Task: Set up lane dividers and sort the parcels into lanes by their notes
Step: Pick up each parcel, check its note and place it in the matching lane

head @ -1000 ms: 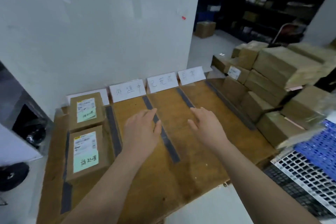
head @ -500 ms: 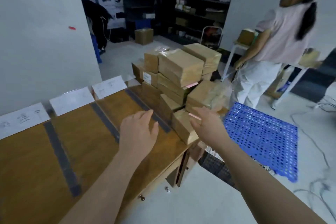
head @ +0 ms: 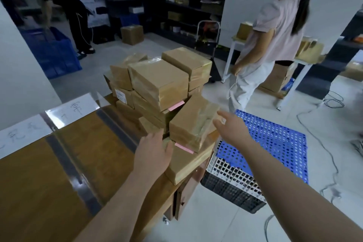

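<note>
1. Surface [head: 39, 182] of brown wood, one, fills the view from 7 to 10 o'clock.
2. Two other people stand on the floor beyond it. The person in a pink top [head: 275, 25] is at 1 o'clock. The person in black [head: 64, 2] bends over at 11 o'clock, above one blue crate [head: 51, 53].
3. One parcel stack [head: 157, 84] sits at the surface's 3 o'clock end, near the middle of the view. Its brown boxes are wrapped in clear film, and at least nine show; the rest are hidden.
4. One blue perforated mat [head: 275, 143] lies on the floor at 3 o'clock of the stack, its near edge over a white grid [head: 225, 167].
5. One tilted parcel [head: 192, 124] leans at the stack's 4 o'clock corner. It rests on one flat parcel [head: 188, 163] that overhangs the surface's edge.
6. Both of the person's grips are empty, with the fingers straight.
   - The left grip [head: 153, 155] is palm down at 8 o'clock of the tilted parcel.
   - The right grip [head: 233, 129] is spread at 3 o'clock of the tilted parcel, fingertips at its film.
   - Whether either one touches the parcel cannot be told.
7. Two dark tape lane dividers, the near strip [head: 72, 169] and the far strip [head: 115, 125], run parallel across the surface towards 11 o'clock, well apart.
8. Two white cards with handwriting, [head: 17, 133] and [head: 74, 108], stand along the surface's far edge.
9. Two pink notes stick out of the stack: the upper note [head: 175, 105] from under the big top box, the lower note [head: 183, 147] from under the tilted parcel.
</note>
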{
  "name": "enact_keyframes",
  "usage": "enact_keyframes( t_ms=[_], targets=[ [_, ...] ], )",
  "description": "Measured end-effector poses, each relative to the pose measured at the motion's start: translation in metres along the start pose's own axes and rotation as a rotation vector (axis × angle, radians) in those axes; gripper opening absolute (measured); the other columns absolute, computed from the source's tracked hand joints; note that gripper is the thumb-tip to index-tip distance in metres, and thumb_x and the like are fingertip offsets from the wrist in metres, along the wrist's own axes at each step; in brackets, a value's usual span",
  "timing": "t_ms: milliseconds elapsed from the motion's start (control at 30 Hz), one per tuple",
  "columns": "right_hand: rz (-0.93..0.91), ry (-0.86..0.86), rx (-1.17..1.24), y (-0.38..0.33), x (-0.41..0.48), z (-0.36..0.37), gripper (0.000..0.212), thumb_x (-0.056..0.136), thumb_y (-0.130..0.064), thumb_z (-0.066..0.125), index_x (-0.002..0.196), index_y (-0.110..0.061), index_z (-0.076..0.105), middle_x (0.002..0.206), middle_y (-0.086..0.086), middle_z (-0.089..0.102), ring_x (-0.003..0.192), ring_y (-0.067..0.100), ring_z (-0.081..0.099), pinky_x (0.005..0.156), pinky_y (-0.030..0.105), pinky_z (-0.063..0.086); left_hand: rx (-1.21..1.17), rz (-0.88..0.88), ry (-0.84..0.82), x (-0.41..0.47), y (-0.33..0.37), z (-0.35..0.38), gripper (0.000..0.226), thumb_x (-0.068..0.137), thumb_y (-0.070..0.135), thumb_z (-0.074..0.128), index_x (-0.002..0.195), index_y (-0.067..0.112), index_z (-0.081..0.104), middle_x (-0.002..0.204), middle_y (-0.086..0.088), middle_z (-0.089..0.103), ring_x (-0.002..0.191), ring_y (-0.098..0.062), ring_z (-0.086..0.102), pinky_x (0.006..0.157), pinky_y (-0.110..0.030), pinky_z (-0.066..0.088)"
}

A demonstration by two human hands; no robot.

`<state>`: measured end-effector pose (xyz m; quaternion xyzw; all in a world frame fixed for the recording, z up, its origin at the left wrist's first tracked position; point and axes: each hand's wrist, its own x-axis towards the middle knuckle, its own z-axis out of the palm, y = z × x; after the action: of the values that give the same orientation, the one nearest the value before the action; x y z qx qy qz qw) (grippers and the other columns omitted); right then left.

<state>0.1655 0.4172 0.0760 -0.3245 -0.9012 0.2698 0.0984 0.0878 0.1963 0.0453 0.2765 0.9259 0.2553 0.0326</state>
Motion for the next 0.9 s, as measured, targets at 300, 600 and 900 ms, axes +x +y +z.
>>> enact_keyframes(
  t_ms=[300,600,900],
  targets=[
    [0.049,-0.083,0.033,0.014,0.091,0.01,0.048,0.096,-0.028,0.053,0.139,-0.008,0.045,0.135,0.013,0.055,0.117,0.029,0.054,0.083,0.028,0.038,-0.162,-0.238,-0.243,0.077,0.012,0.047,0.064,0.098,0.053,0.037,0.146,0.011,0.031,0.137,-0.011,0.053,0.118,-0.025,0.057,0.09,-0.033,0.05],
    [0.12,-0.189,0.33,0.035,0.115,0.01,0.041,0.091,-0.036,0.057,0.121,-0.01,0.064,0.121,0.009,0.065,0.11,0.028,0.059,0.098,0.041,0.045,-0.896,-0.749,-0.184,0.086,0.031,0.063,0.048,0.097,0.051,0.043,0.14,0.03,0.037,0.12,-0.004,0.055,0.098,-0.026,0.061,0.067,-0.038,0.061],
    [0.174,-0.405,0.827,0.057,0.104,-0.012,0.037,0.088,-0.059,0.049,0.082,-0.028,0.068,0.072,-0.01,0.072,0.064,0.009,0.068,0.056,0.024,0.046,-1.133,-0.602,0.43,0.048,0.086,0.059,0.011,0.1,0.042,0.046,0.11,0.046,0.046,0.117,0.015,0.054,0.101,-0.009,0.056,0.077,-0.032,0.051]
  ],
)
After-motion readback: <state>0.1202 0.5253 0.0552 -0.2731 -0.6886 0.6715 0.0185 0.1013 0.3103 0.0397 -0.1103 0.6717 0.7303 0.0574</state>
